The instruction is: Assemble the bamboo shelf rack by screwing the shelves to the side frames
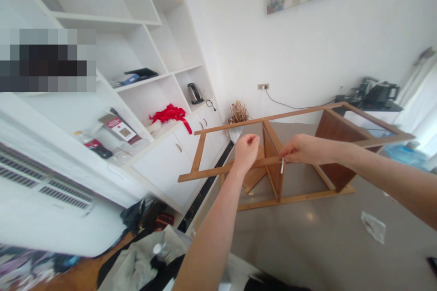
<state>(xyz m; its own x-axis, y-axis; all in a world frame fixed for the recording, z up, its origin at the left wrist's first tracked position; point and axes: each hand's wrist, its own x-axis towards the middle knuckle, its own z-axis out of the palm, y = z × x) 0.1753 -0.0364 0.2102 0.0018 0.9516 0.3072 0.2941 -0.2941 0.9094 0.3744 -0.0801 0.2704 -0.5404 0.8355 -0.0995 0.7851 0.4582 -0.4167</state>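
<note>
A wooden shelf frame point(225, 170) lies on its side on the grey table, with slats and panels between its long rails. Over the near upper rail, my left hand point(247, 152) is closed with its fingertips curled together; anything inside it is hidden. My right hand point(297, 149) pinches a short, thin, silvery-white rod point(282, 165) against the same rail, where a wooden shelf panel point(274, 168) meets it. The exact kind of rod is too small to tell. Another brown panel point(329, 145) sits farther right in the frame.
A clear plastic bag point(373, 227) lies on the grey table point(317, 236). White shelves at left hold a cola bottle point(97, 145), red cloth point(169, 113) and a kettle point(194, 94). A blue-tinted water jug point(408, 155) is at right. Clothes point(136, 263) lie at the near left.
</note>
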